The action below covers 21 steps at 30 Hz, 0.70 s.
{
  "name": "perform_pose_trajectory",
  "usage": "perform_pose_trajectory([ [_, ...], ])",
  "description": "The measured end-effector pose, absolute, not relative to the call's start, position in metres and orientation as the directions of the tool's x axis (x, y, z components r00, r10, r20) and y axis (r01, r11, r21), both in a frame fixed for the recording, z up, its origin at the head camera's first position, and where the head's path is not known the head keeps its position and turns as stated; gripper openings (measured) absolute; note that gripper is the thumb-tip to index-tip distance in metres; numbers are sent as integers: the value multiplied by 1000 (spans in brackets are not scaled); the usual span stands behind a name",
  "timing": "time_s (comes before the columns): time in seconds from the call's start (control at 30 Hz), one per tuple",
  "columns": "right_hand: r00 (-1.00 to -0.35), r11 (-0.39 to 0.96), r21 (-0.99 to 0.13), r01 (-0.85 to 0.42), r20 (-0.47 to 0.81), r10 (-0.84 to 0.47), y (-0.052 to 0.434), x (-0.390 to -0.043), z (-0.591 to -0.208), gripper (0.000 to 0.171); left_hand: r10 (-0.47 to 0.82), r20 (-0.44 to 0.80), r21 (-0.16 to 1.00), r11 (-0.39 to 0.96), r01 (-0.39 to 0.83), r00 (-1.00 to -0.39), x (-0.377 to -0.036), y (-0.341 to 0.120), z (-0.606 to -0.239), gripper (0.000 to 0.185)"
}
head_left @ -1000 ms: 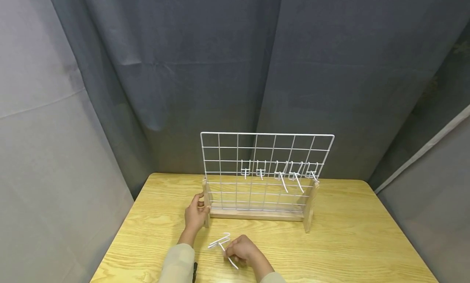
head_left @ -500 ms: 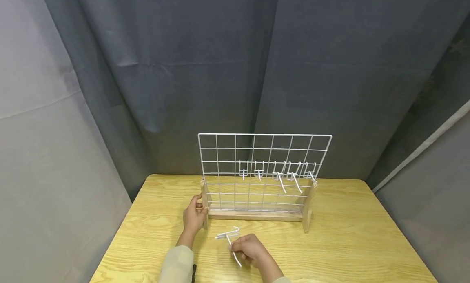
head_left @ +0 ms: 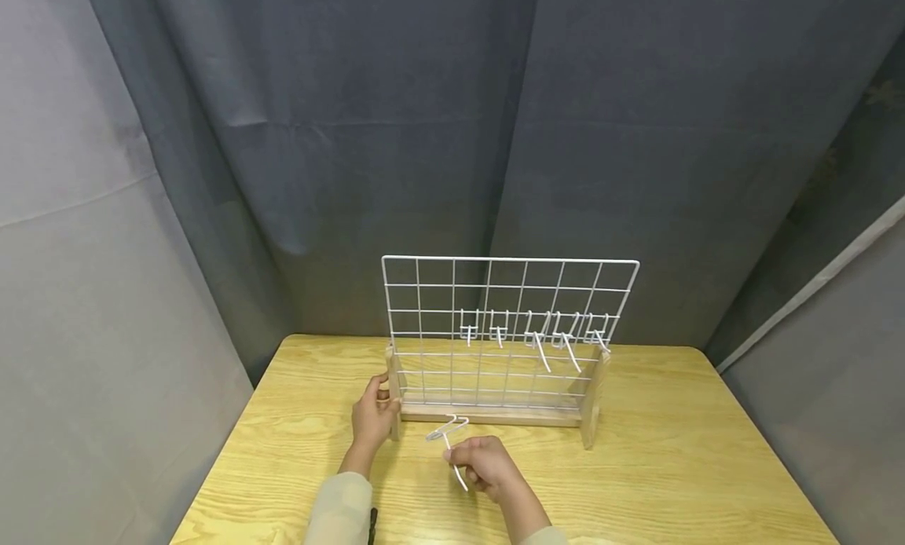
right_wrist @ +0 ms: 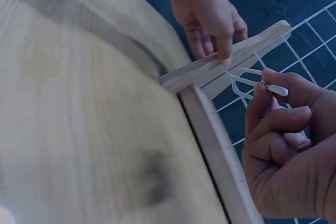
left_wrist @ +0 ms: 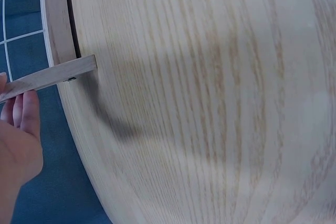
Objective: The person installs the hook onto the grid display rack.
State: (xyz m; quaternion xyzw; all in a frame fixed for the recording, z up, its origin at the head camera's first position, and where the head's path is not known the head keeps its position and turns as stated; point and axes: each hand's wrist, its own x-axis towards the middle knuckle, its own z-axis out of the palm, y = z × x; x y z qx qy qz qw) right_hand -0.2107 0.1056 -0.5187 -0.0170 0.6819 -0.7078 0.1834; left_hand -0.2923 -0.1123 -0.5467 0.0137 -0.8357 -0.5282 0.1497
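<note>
right hand (head_left: 484, 464) pinching hook (head_left: 447, 433), near rack (head_left: 509, 294)

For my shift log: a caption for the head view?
Left hand grips the wire grid rack by its wooden foot; right hand holds a white wire hook.

The head view is bright and even, with soft light from above; the table (head_left: 636, 466) shines a little and the curtain (head_left: 452, 121) stays dull and dark; straight lines bend near the edges; the left wrist view is sharp, with a soft shadow beside the wooden foot (left_wrist: 52, 77); the right wrist view is blurry on the near wood, and the right hand (right_wrist: 289, 150) looks clearer.
</note>
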Motion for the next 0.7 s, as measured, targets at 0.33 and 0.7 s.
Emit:
perform_pose_trajectory([
  [0.33, -942, -18, -977, 213, -200, -268, 103, -222, -497, 17, -188, 232, 889, 439, 130, -954, -291, -114, -543, 49],
  [0.7, -954, -79, -974, 212, -189, -234, 99, -232, -472, 15, -190, 256, 879, 454, 146, -948, -292, -113, -545, 49],
])
